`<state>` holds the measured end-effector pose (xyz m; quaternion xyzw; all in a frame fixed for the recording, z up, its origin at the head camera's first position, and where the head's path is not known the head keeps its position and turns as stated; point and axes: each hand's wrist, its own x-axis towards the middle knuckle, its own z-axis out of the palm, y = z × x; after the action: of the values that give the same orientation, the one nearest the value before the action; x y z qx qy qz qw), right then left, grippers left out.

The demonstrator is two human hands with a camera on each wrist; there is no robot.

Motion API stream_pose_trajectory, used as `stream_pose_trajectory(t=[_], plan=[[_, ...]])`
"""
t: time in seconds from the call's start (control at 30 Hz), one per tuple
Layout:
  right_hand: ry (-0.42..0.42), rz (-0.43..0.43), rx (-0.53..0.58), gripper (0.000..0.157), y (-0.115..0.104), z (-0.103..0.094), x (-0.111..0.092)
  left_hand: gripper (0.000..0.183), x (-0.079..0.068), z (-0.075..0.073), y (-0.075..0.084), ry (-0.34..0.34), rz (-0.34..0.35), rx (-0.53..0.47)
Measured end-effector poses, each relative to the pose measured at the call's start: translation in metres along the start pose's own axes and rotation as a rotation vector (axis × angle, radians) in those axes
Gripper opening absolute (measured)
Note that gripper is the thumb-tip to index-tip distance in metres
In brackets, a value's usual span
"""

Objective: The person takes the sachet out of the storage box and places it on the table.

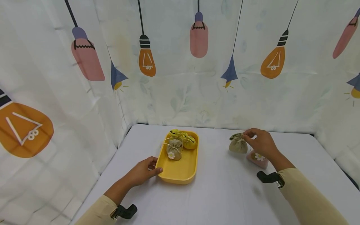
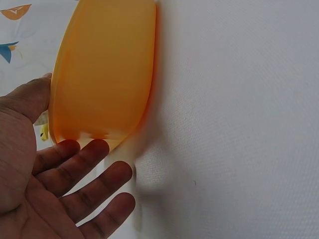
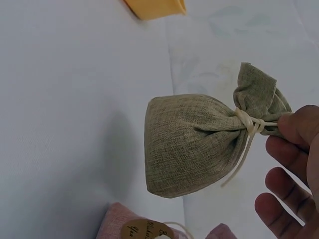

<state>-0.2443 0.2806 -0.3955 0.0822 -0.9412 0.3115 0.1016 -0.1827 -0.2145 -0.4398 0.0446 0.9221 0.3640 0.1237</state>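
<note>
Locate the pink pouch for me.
In the head view, the pink pouch lies on the right side of the white table, close to the right hand and the green pouch it holds.

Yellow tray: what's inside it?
The yellow tray holds a beige pouch with a white flower, partly hiding yellow pouch fabric behind it; whether one or two pouches, I can't tell. What lies beneath them is covered.
</note>
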Motion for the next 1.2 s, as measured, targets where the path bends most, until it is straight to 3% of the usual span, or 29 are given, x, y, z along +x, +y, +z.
stream_pose_trajectory(t=[0.47,0.77,1.2], plan=[[0.004,0.046,0.019,0.036,0.009,-0.001,-0.003,0.05,0.001,0.001,-0.003,0.006,0.006,-0.003],[0.018,-0.005,0.069,0.034,-0.008,0.0,-0.002,0.049,0.001,0.001,-0.003,-0.004,0.001,-0.001],[-0.059,-0.004,0.151,0.028,-0.033,0.016,0.006,0.053,0.002,0.0,-0.003,-0.011,-0.011,0.008]])
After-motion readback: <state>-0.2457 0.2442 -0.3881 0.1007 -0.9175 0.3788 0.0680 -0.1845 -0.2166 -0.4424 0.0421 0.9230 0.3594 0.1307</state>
